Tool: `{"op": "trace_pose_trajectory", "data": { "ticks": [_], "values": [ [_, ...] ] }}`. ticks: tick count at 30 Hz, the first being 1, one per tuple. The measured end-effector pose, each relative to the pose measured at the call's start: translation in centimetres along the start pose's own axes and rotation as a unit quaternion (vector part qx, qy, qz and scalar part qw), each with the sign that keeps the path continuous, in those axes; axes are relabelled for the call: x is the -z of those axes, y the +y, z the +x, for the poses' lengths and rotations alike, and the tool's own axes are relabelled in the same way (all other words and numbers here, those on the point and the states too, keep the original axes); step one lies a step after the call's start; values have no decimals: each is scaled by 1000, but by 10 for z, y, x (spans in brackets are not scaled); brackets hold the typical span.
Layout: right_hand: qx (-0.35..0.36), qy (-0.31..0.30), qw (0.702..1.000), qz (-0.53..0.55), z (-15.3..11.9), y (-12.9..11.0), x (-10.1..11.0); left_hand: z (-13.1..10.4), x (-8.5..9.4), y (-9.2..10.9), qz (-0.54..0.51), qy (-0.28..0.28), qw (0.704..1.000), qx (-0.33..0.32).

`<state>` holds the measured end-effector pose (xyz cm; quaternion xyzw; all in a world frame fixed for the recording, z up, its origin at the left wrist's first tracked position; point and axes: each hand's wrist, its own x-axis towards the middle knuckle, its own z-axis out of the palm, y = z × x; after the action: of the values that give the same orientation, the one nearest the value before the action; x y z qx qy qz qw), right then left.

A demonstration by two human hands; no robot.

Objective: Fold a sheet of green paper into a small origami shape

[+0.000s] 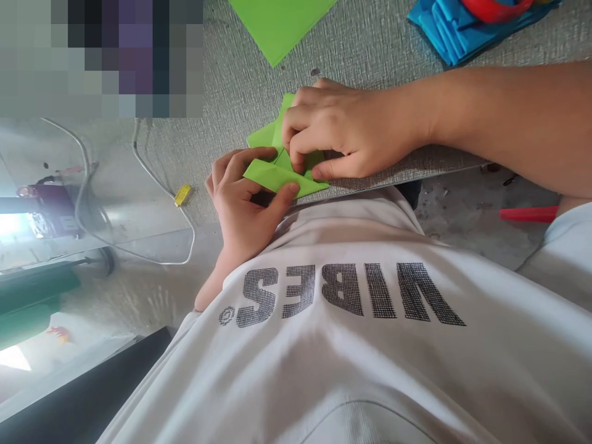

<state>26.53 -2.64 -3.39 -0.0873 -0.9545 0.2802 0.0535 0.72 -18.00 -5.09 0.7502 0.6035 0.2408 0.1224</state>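
A sheet of green paper (272, 180), folded with several flaps and points, lies at the near edge of the grey textured table. My left hand (243, 197) grips its left side, the thumb on top of a raised flap and the fingers behind it. From the right, my right hand (333, 129) reaches over the paper, its fingers bent and pressed down on the folds, thumb close to the right corner. Part of the paper is hidden under my right hand. Beyond both hands lies another green sheet (282, 28), flat, one corner toward me.
A blue folded plastic bundle (456, 34) with a red ring-shaped object (497, 7) on it sits at the far right. A pale cable (157, 176) with a yellow tag (182, 195) runs down on the left. My shirt is against the table edge (393, 183).
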Motion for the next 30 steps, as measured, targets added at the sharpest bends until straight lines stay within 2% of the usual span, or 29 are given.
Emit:
{"op": "trace_pose_trajectory", "data": {
  "ticks": [8,15,19,23,26,30],
  "values": [
    [-41,-41,998,-14,5,-10,5,0,-2,-3,6,4,1000,1],
    [-24,-31,999,-19,5,-9,3,0,0,1,-19,-3,1000,20],
    [-49,-52,997,-18,6,-14,6,-1,0,1,-35,7,999,3],
    [-41,-54,998,-18,5,-15,7,-3,3,3,-46,5,999,0],
    [-16,-36,999,-11,2,-7,3,-5,12,5,-42,-22,999,-2],
    [18,-14,1000,-11,0,3,-2,-6,28,0,-55,-96,993,-38]
  ]
}}
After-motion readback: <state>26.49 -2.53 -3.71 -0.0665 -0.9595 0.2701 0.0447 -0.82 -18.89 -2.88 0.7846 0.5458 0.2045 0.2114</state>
